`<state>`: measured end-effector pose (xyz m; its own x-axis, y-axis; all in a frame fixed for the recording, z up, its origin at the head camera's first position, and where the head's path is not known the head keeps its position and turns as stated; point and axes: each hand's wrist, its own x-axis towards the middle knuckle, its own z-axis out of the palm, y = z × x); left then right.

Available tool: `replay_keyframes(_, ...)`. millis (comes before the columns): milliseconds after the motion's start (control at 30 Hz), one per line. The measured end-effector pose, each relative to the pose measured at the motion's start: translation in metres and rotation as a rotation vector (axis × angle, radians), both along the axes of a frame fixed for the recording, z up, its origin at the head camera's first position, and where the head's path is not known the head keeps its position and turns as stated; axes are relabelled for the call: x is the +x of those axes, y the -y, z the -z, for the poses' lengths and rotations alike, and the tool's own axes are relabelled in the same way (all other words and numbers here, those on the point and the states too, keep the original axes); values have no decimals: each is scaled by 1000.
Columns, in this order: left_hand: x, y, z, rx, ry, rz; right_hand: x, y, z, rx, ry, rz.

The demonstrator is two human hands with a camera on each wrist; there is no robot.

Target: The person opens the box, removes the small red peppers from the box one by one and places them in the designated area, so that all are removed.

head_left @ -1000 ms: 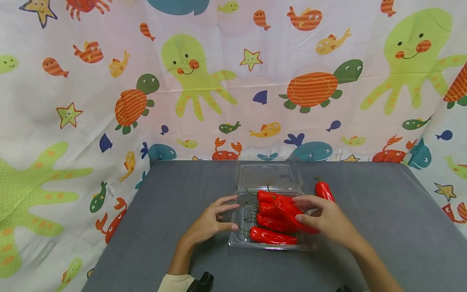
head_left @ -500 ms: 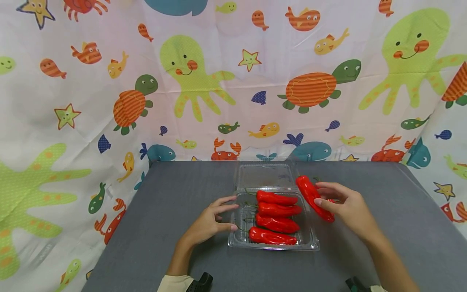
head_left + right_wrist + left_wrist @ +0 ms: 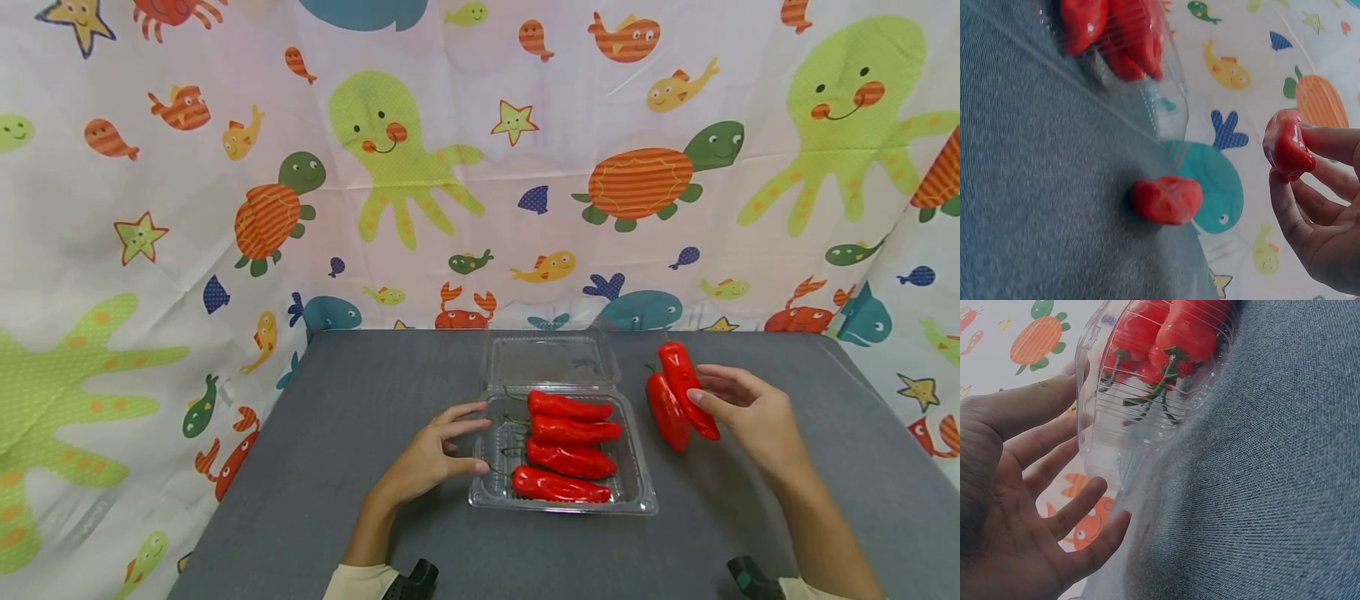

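Observation:
Between the thumb and fingers of my right hand point(image 3: 750, 417) is a red pepper point(image 3: 688, 387), raised above the table to the right of the clear plastic container point(image 3: 643, 483). Just left of it, another red pepper point(image 3: 664, 415) lies on the table; the right wrist view shows a gap between the held pepper point(image 3: 1288, 147) and the lying one point(image 3: 1167, 200). Several red peppers point(image 3: 573, 432) lie side by side in the container, stems to the left. My left hand point(image 3: 431, 454) has spread, relaxed fingers, with fingertips right at the container's left wall point(image 3: 1088, 419).
The container's hinged clear lid point(image 3: 551, 360) stands raised behind it, towards the back edge of the grey cloth-covered table point(image 3: 315, 467). Behind the table hangs a curtain point(image 3: 450, 167) printed with sea animals.
My right hand has lifted the pepper out from over the container and carried it right, beside the pepper on the table. The left hand has stayed at the container's left side.

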<state>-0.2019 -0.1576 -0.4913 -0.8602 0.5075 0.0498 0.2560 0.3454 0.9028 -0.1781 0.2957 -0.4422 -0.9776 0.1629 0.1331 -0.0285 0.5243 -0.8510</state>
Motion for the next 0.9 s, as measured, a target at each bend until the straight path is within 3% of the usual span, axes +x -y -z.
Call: replay_keyframes(900, 0, 0, 0, -24, -7, -11, -17, -35, 37, -14, 250, 107)
